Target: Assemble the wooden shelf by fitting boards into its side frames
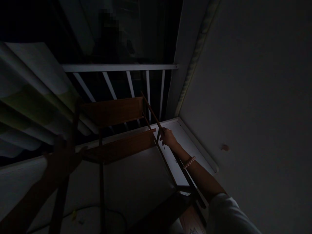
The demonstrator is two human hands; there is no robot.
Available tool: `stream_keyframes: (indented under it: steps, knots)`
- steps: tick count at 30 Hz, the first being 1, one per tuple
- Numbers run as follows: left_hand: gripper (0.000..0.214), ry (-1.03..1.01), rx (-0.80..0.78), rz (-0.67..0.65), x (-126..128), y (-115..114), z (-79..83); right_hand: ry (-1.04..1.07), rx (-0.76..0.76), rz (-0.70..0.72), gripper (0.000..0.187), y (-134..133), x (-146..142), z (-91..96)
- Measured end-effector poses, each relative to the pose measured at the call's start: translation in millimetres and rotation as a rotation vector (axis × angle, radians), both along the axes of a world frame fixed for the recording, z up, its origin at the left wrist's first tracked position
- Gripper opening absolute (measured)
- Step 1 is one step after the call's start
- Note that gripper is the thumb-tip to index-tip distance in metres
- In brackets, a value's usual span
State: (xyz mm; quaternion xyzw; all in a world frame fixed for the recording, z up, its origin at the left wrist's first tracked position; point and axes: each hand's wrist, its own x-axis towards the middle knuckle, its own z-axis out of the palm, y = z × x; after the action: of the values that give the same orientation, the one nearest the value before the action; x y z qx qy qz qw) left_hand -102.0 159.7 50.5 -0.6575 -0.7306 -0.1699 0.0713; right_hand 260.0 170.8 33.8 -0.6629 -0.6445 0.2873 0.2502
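A brown wooden shelf rack [126, 146] with slim posts and flat boards stands in dim light in front of me. My right hand [168, 137] is closed around its right-hand post, a little below the top; a beaded bracelet [189, 162] circles that wrist. On the other side, my left hand [63, 156] is raised near the rack's left post, fingers spread. It is dark and blurred there, so I cannot tell whether the palm touches the wood. The upper board [114, 112] sits close to the railing.
Behind the rack runs a white railing [119, 67] below a dark window [151, 32] with a faint reflection. A green and white curtain [31, 97] hangs at left. A plain wall [255, 107] rises at right. A dark cable [114, 211] lies low down.
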Motion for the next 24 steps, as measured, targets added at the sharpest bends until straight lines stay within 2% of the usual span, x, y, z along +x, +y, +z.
stream_keyframes:
  steps: [2, 3, 5, 6, 8, 11, 16, 24]
  knots:
    - [0.058, 0.050, 0.043, -0.346, 39, 3, 8.3, 0.007, -0.006, 0.010, 0.024, -1, 0, 1.2]
    - [0.058, 0.023, -0.031, -0.487, 60, 6, 10.4, 0.011, -0.007, 0.015, 0.024, -1, 0, 1.6]
    - [0.057, -0.006, -0.191, -0.671, 103, 16, 10.7, 0.014, -0.008, 0.025, 0.024, -2, 0, 2.4]
    - [0.056, -0.034, -0.248, -0.701, 123, 21, 9.2, 0.011, -0.010, 0.030, 0.023, -2, 0, 2.9]
    - [0.050, -0.105, -0.306, -0.701, 154, 31, 3.7, -0.003, -0.011, 0.037, 0.018, -3, 0, 4.6]
    - [0.039, -0.154, -0.320, -0.717, 180, 42, -8.2, -0.043, -0.011, 0.041, 0.014, -3, 0, 8.5]
    - [0.038, -0.154, -0.252, -0.651, 187, 48, -24.6, -0.101, 0.001, 0.017, 0.017, -4, -2, 12.4]
    - [0.038, -0.117, -0.191, -0.638, 191, 49, -24.6, -0.130, 0.006, 0.009, 0.019, -5, -5, 13.8]
